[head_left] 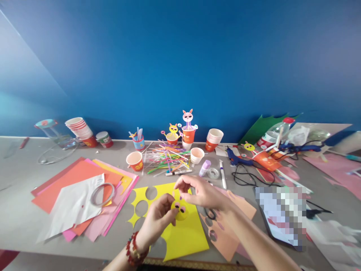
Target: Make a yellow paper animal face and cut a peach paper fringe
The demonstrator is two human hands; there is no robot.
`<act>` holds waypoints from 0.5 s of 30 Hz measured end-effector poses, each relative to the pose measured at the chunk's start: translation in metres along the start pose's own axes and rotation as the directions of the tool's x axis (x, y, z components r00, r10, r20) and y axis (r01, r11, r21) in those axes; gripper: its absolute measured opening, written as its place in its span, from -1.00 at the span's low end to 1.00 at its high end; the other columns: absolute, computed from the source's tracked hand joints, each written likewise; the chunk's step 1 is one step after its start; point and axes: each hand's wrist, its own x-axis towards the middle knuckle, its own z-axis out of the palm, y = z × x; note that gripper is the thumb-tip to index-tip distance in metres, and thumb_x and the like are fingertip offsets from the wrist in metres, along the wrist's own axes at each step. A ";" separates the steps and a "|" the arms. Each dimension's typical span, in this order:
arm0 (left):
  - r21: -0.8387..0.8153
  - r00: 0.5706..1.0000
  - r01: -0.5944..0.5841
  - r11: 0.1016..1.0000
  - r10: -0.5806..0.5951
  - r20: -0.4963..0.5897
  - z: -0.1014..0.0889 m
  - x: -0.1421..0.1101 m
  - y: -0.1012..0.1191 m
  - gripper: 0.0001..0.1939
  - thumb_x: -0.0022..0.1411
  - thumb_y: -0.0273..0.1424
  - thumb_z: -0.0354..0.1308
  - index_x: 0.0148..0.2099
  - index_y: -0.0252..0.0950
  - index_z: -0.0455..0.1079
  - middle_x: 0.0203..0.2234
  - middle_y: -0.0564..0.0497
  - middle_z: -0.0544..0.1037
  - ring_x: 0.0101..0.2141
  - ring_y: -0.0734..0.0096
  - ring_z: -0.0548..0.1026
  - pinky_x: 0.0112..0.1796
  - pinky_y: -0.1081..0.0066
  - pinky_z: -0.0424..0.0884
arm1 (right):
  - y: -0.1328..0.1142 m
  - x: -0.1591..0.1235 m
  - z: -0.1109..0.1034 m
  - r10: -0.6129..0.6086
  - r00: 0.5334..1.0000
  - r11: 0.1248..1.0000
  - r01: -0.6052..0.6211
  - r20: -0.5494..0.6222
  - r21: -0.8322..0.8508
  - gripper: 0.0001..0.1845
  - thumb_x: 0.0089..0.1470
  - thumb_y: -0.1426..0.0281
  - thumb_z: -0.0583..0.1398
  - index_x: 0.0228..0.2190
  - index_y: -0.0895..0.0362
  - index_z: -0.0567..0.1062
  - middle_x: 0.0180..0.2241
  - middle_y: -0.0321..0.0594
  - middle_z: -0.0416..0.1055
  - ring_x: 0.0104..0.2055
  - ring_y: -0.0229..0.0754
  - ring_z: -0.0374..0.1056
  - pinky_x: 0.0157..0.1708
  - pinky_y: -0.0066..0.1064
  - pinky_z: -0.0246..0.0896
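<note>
Between the thumb and fingers of my left hand (159,214), a round yellow paper face (180,215) with dark eyes and pink patches is held above a yellow sheet (187,239) with round holes cut out. My right hand (201,192) is curled just over the face's top edge, thumb and fingertips close together near a small ear-like piece. What those fingers pinch, if anything, is too small to make out. Under my right wrist, the black handle of a pair of scissors (210,213) shows on a peach sheet (225,241) with holes.
Colored straws (169,158), a glue stick (205,168), clear tape (213,173) and markers lie ahead. Finished paper animals stand in cups (188,135) behind. Colored paper (67,188) is stacked left; a blue glue gun (238,158), its cable and a phone (282,218) are right.
</note>
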 end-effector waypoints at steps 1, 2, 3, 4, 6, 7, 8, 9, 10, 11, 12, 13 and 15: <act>-0.006 1.000 0.012 1.000 -0.012 -0.003 0.000 0.000 0.001 -0.65 0.17 -0.15 0.28 -0.31 -0.31 0.28 -0.41 -0.08 0.57 -0.48 0.50 0.43 -0.52 0.56 0.39 | 0.001 0.000 0.000 0.001 1.000 1.000 -0.001 0.007 0.017 -0.72 0.01 0.60 0.15 -0.21 0.12 0.45 -0.32 -0.28 0.48 -0.29 -0.24 0.39 -0.25 -0.43 0.29; -0.009 1.000 0.021 1.000 -0.021 -0.004 0.001 0.000 0.002 -0.64 0.16 -0.15 0.29 -0.31 -0.31 0.28 -0.41 -0.09 0.57 -0.47 0.48 0.45 -0.53 0.56 0.39 | 0.001 0.000 -0.001 0.002 1.000 0.999 -0.002 0.016 0.032 -0.72 0.01 0.60 0.15 -0.21 0.13 0.45 -0.33 -0.28 0.47 -0.29 -0.24 0.39 -0.26 -0.43 0.29; -0.011 1.000 0.027 1.000 -0.027 -0.003 0.001 0.000 0.003 -0.64 0.15 -0.15 0.30 -0.31 -0.31 0.28 -0.41 -0.10 0.57 -0.45 0.46 0.46 -0.53 0.56 0.39 | 0.001 0.001 -0.001 0.003 1.000 0.999 -0.004 0.027 0.044 -0.72 0.01 0.60 0.15 -0.20 0.13 0.45 -0.33 -0.28 0.47 -0.30 -0.24 0.39 -0.26 -0.43 0.28; -0.013 1.000 0.031 0.999 -0.031 0.000 0.001 0.000 0.003 -0.64 0.15 -0.15 0.30 -0.31 -0.31 0.28 -0.41 -0.10 0.57 -0.45 0.45 0.47 -0.53 0.56 0.39 | 0.001 0.001 -0.002 0.004 0.999 0.999 -0.006 0.036 0.051 -0.72 0.01 0.60 0.15 -0.20 0.13 0.46 -0.34 -0.28 0.47 -0.30 -0.24 0.38 -0.26 -0.43 0.28; -0.017 0.999 0.036 0.999 -0.036 0.009 0.001 0.000 0.004 -0.64 0.15 -0.15 0.30 -0.31 -0.31 0.28 -0.41 -0.10 0.56 -0.44 0.44 0.49 -0.53 0.57 0.38 | 0.002 0.001 -0.002 0.009 0.999 0.998 -0.012 0.049 0.063 -0.72 0.02 0.60 0.15 -0.20 0.13 0.46 -0.35 -0.29 0.46 -0.31 -0.24 0.37 -0.27 -0.43 0.26; -0.019 0.999 0.038 0.999 -0.037 0.014 0.001 0.000 0.004 -0.64 0.15 -0.15 0.30 -0.31 -0.31 0.27 -0.41 -0.10 0.56 -0.43 0.44 0.49 -0.54 0.57 0.38 | 0.002 0.001 -0.002 0.012 0.999 0.997 -0.016 0.053 0.070 -0.72 0.02 0.60 0.15 -0.20 0.13 0.46 -0.36 -0.30 0.45 -0.31 -0.24 0.37 -0.27 -0.43 0.26; -0.022 0.999 0.039 0.999 -0.039 0.017 0.001 0.000 0.004 -0.64 0.15 -0.15 0.30 -0.31 -0.31 0.27 -0.41 -0.10 0.56 -0.42 0.43 0.50 -0.53 0.58 0.38 | 0.002 0.001 -0.002 0.017 0.998 0.997 -0.021 0.056 0.076 -0.72 0.03 0.60 0.15 -0.20 0.13 0.46 -0.36 -0.30 0.45 -0.31 -0.25 0.37 -0.27 -0.43 0.25; -0.023 0.999 0.041 0.999 -0.040 0.020 0.001 -0.001 0.003 -0.64 0.15 -0.15 0.30 -0.31 -0.31 0.27 -0.42 -0.10 0.56 -0.42 0.43 0.50 -0.53 0.58 0.38 | 0.003 0.002 -0.002 0.021 0.998 0.996 -0.026 0.057 0.081 -0.72 0.03 0.59 0.15 -0.19 0.13 0.46 -0.36 -0.30 0.45 -0.31 -0.25 0.36 -0.27 -0.43 0.25; -0.024 0.999 0.042 0.999 -0.041 0.022 0.001 -0.001 0.003 -0.64 0.15 -0.16 0.30 -0.31 -0.31 0.27 -0.42 -0.09 0.56 -0.41 0.43 0.50 -0.53 0.59 0.38 | 0.003 0.002 -0.002 0.026 0.998 0.996 -0.031 0.056 0.085 -0.73 0.03 0.59 0.15 -0.19 0.13 0.46 -0.36 -0.30 0.45 -0.31 -0.25 0.36 -0.27 -0.43 0.25; -0.023 0.999 0.042 0.999 -0.042 0.022 0.001 -0.001 0.003 -0.64 0.16 -0.16 0.30 -0.31 -0.31 0.27 -0.42 -0.09 0.56 -0.41 0.43 0.51 -0.53 0.59 0.38 | 0.003 0.002 -0.002 0.030 0.998 0.995 -0.035 0.055 0.088 -0.73 0.03 0.58 0.16 -0.19 0.13 0.46 -0.36 -0.30 0.44 -0.31 -0.25 0.36 -0.27 -0.43 0.24; -0.024 0.999 0.041 0.999 -0.041 0.019 0.001 0.000 0.002 -0.64 0.16 -0.16 0.30 -0.31 -0.31 0.27 -0.42 -0.09 0.56 -0.41 0.44 0.50 -0.53 0.59 0.38 | 0.003 0.002 -0.001 0.034 0.998 0.995 -0.039 0.051 0.089 -0.73 0.03 0.58 0.16 -0.19 0.13 0.46 -0.35 -0.30 0.44 -0.30 -0.25 0.36 -0.27 -0.43 0.24; -0.024 0.999 0.041 0.999 -0.040 0.014 0.001 0.000 0.002 -0.65 0.16 -0.16 0.29 -0.31 -0.31 0.27 -0.41 -0.08 0.56 -0.42 0.45 0.50 -0.53 0.60 0.38 | 0.003 0.002 -0.001 0.038 0.998 0.995 -0.042 0.049 0.090 -0.74 0.03 0.58 0.16 -0.20 0.13 0.46 -0.35 -0.30 0.44 -0.30 -0.25 0.36 -0.27 -0.43 0.24; -0.025 0.999 0.038 0.999 -0.038 0.008 0.001 0.000 0.001 -0.65 0.17 -0.17 0.29 -0.30 -0.31 0.27 -0.40 -0.08 0.57 -0.44 0.49 0.48 -0.54 0.60 0.38 | 0.003 0.001 -0.001 0.041 0.998 0.994 -0.045 0.052 0.096 -0.74 0.03 0.58 0.16 -0.20 0.13 0.46 -0.35 -0.30 0.43 -0.30 -0.25 0.35 -0.28 -0.44 0.23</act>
